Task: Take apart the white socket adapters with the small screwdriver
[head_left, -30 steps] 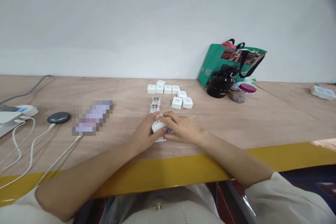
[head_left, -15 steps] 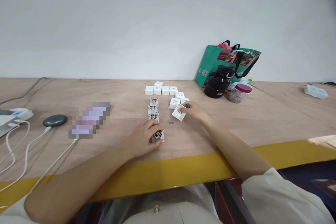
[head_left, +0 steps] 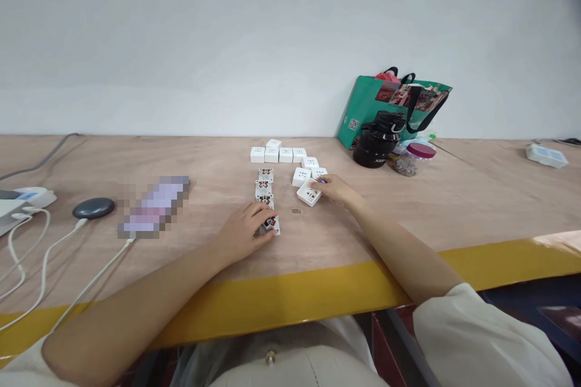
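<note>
My left hand (head_left: 245,231) is closed around the nearest white socket base (head_left: 272,225), whose metal contacts face up on the table. Beyond it, several more socket bases (head_left: 264,186) form a column leading away from me. To the right, the fingers of my right hand (head_left: 336,187) grip a white socket cover (head_left: 309,193) turned with its hollow inside up. Something small and purple shows at those fingers; I cannot make out what it is. Just behind that cover sit several white socket covers (head_left: 301,177) with their slotted faces up.
More white covers (head_left: 271,155) line up farther back. A black flask (head_left: 376,142), a green bag (head_left: 358,110) and a clear jar with a dark red lid (head_left: 420,152) stand at the back right. At left lie a blurred phone (head_left: 157,205), a dark oval device (head_left: 94,208) and white cables.
My left hand has shifted slightly away from me with the base, closing up on the column. The cover in my right hand has tipped flatter, nearly in the same place.
</note>
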{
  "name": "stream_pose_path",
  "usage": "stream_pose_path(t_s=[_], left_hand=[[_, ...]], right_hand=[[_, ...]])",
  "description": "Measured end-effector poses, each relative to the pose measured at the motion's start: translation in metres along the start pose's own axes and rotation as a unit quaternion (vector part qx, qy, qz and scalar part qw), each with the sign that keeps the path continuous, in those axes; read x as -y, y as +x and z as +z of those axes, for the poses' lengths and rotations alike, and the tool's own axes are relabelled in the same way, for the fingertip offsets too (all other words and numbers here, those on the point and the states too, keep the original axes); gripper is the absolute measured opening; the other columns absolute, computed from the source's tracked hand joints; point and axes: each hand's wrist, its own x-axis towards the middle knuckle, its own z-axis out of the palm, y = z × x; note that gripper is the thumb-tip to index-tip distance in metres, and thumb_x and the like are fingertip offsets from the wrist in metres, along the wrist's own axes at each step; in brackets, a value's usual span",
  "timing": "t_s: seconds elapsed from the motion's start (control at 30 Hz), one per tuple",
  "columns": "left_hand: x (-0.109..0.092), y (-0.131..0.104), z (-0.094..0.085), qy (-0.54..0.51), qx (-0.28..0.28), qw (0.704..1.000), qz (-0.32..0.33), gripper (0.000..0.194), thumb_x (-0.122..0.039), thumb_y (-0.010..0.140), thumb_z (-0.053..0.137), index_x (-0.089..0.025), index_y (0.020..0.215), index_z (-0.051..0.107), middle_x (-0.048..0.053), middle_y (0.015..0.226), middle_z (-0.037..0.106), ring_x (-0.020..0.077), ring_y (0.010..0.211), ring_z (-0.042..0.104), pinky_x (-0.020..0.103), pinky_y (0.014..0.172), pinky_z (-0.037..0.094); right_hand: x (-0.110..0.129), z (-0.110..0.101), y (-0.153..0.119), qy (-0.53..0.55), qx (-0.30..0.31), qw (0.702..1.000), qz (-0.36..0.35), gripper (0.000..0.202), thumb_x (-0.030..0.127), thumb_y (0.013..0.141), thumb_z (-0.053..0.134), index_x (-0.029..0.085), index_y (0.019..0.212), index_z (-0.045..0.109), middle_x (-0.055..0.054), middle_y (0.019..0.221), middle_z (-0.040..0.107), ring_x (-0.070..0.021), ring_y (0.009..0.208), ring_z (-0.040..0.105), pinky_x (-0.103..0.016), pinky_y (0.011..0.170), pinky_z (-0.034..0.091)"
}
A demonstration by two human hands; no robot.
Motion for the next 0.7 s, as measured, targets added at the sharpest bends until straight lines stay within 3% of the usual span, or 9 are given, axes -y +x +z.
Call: stream_pose_path(t_s=[0.13, 0.23, 0.33, 0.43, 0.5, 0.57, 0.7], left_hand=[[0.002, 0.001, 0.001, -0.002, -0.005, 1.000, 0.003, 0.027, -0.030, 0.085, 0.051, -0.020, 0.110, 0.055, 0.009, 0.111, 0.054, 0.0245, 0.103, 0.051, 0.040, 0.088, 0.043], [0.005, 0.001, 0.003, -0.002, -0.012, 1.000, 0.007, 0.027, -0.030, 0.086, 0.051, -0.019, 0.110, 0.055, 0.010, 0.110, 0.055, 0.0245, 0.102, 0.051, 0.039, 0.087, 0.043], [0.008, 0.001, 0.005, -0.003, -0.026, 1.000, 0.010, 0.027, -0.029, 0.085, 0.052, -0.019, 0.109, 0.056, 0.009, 0.108, 0.056, 0.0243, 0.100, 0.052, 0.038, 0.085, 0.044], [0.010, 0.001, 0.008, -0.005, -0.034, 0.999, 0.014, 0.027, -0.030, 0.085, 0.052, -0.019, 0.110, 0.055, 0.009, 0.108, 0.056, 0.0241, 0.100, 0.052, 0.038, 0.085, 0.043], [0.012, 0.000, 0.009, -0.004, -0.035, 0.999, 0.014, 0.027, -0.030, 0.086, 0.051, -0.020, 0.111, 0.055, 0.009, 0.109, 0.055, 0.0241, 0.101, 0.051, 0.039, 0.086, 0.043], [0.012, 0.001, 0.008, -0.003, -0.030, 0.999, 0.010, 0.027, -0.029, 0.086, 0.051, -0.019, 0.111, 0.055, 0.009, 0.111, 0.055, 0.0244, 0.102, 0.051, 0.039, 0.086, 0.043], [0.012, 0.002, 0.004, -0.009, -0.018, 1.000, 0.000, 0.027, -0.029, 0.087, 0.050, -0.019, 0.111, 0.054, 0.009, 0.113, 0.055, 0.0249, 0.104, 0.050, 0.040, 0.089, 0.042]], right_hand=[[0.002, -0.008, 0.000, 0.002, -0.009, 1.000, -0.013, 0.030, 0.046, 0.074, 0.056, 0.016, 0.071, 0.057, 0.003, 0.054, 0.048, -0.0064, 0.043, 0.032, -0.022, 0.043, 0.022], [0.002, -0.018, 0.000, -0.006, -0.034, 0.999, -0.020, 0.035, 0.050, 0.077, 0.050, 0.016, 0.071, 0.053, 0.005, 0.051, 0.042, -0.0057, 0.040, 0.024, -0.023, 0.040, 0.017], [0.003, -0.023, -0.001, -0.025, -0.060, 0.997, -0.048, 0.032, 0.047, 0.077, 0.050, 0.016, 0.075, 0.055, 0.003, 0.055, 0.045, -0.0068, 0.042, 0.030, -0.023, 0.041, 0.020], [0.006, -0.019, -0.009, -0.059, -0.095, 0.987, -0.112, 0.028, 0.042, 0.076, 0.054, 0.017, 0.087, 0.058, -0.001, 0.075, 0.055, -0.0111, 0.060, 0.046, -0.024, 0.052, 0.034], [0.008, -0.011, -0.016, -0.149, -0.114, 0.962, -0.199, 0.028, 0.038, 0.077, 0.055, 0.017, 0.095, 0.057, -0.005, 0.092, 0.056, -0.0154, 0.077, 0.052, -0.027, 0.066, 0.040], [0.008, -0.003, -0.024, -0.271, -0.106, 0.914, -0.284, 0.028, 0.034, 0.080, 0.053, 0.017, 0.102, 0.054, -0.008, 0.104, 0.054, -0.0191, 0.088, 0.053, -0.031, 0.073, 0.041], [0.006, 0.010, -0.034, -0.434, -0.052, 0.840, -0.321, 0.022, 0.030, 0.084, 0.049, 0.017, 0.103, 0.049, -0.010, 0.108, 0.051, -0.0209, 0.084, 0.056, -0.030, 0.063, 0.042]])
